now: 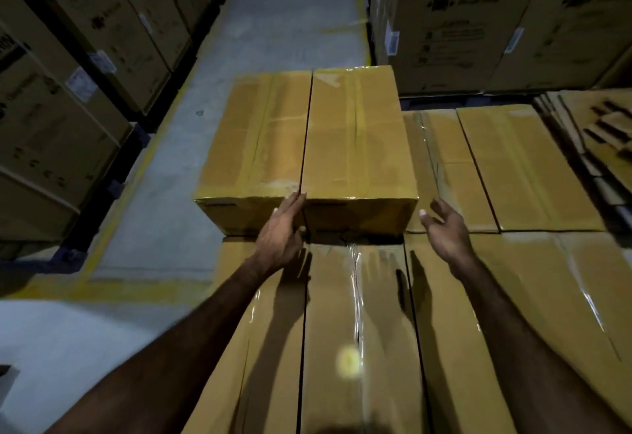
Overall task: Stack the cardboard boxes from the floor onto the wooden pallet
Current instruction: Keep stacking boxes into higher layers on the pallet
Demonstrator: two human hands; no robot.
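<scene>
**palletnoob:** How far along does this stack look?

**boxguy:** Decently far, I'd say. There's a full bottom layer of tan taped cardboard boxes (pixel 359 331), and two more tan taped upper boxes (pixel 307 136) sit side by side on top at the far left corner. The wooden pallet itself is hidden underneath. No loose boxes on the grey concrete floor (pixel 164 194) in view, so can't tell what's left.

**palletnoob:** Hands?

**boxguy:** Left hand (pixel 282 231) lies flat, fingers straight, against the near face at the seam between the upper two. Right hand (pixel 444 228) hovers just beside the right corner, fingers spread and relaxed, holding nothing.

**palletnoob:** Room to work?

**boxguy:** Upper row's right side is bare, so that's probably the next slot. The left edge drops straight to the aisle.
</scene>
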